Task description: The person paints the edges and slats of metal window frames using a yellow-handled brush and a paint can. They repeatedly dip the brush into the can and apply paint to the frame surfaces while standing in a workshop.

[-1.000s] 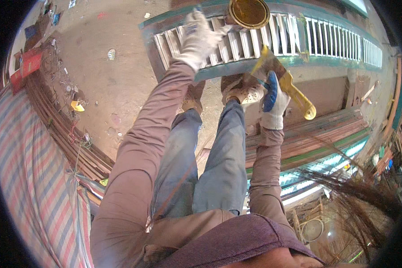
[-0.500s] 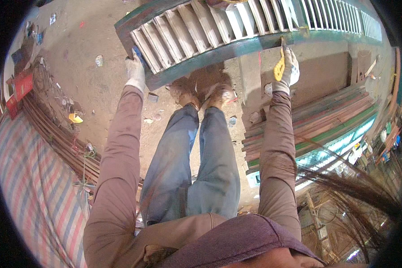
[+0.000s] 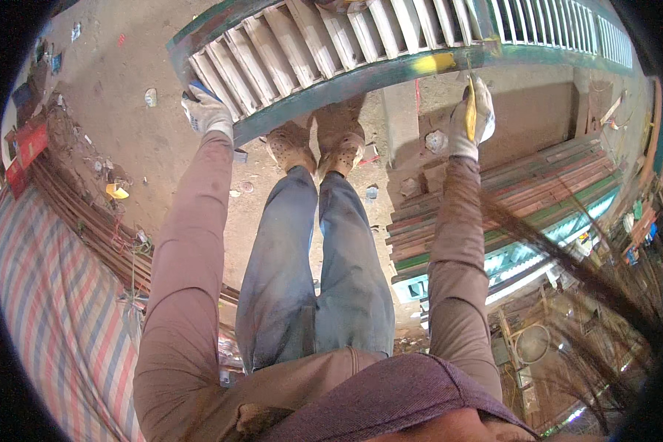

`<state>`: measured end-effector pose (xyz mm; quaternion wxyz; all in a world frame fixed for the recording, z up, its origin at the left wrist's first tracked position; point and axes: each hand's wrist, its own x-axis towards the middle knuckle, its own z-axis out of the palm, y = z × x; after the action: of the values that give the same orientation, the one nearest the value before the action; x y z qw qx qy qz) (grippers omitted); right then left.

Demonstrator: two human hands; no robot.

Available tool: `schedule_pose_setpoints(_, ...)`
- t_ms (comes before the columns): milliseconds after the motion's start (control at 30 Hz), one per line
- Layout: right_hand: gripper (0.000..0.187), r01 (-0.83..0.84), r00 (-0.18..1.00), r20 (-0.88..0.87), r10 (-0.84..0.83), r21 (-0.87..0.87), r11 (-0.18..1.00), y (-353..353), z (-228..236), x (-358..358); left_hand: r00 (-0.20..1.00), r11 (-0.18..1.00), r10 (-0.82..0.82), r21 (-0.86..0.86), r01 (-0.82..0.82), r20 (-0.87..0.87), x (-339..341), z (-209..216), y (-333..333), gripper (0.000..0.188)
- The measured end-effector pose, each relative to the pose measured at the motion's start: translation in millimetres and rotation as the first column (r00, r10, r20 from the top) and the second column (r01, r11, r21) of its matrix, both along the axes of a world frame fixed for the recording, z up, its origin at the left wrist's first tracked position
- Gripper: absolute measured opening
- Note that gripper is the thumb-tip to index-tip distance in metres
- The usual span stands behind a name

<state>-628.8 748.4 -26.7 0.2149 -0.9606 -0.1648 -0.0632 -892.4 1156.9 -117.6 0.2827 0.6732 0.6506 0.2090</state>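
A green-framed railing panel [image 3: 324, 44] with pale slats is seen lying across the top of the head view, from about ten o'clock round to two o'clock, above a dusty concrete floor [image 3: 118, 96]. The gloved left hand [image 3: 205, 112], at eleven o'clock, is set against the panel's lower left corner, its fingers curled onto the green edge. The gloved right hand [image 3: 470, 118], at one o'clock, is clamped around a yellow-handled brush [image 3: 470, 107], which is held upright with its top touching the panel's green lower rail beside a yellow patch. Two dusty shoes [image 3: 317, 147] are planted just below that rail, between the hands. Stacked painted metal bars [image 3: 493, 206] are seen at three o'clock, and a striped sheet [image 3: 51, 309] is spread at eight o'clock
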Motion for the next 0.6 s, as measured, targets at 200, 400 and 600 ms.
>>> schedule_pose_setpoints(200,0.041,-0.041,0.988,-0.151,0.036,-0.028,0.999,8.6,-13.1,0.1,0.99,0.999,0.034,-0.007,-0.035,-0.14,-1.3,1.2,-9.7,0.047)
schedule_pose_setpoints(400,0.04,-0.107,0.978,-0.193,0.084,-0.113,0.988,34.9,-8.0,-38.3,0.96,0.993,0.105,-0.022,-0.114,-0.261,14.4,32.3,-16.6,0.047)
schedule_pose_setpoints(600,0.037,-0.131,0.986,-0.128,0.103,-0.24,0.962,69.8,-18.2,-91.5,0.961,0.981,0.145,-0.093,-0.171,-0.237,25.4,39.0,-20.0,0.05)
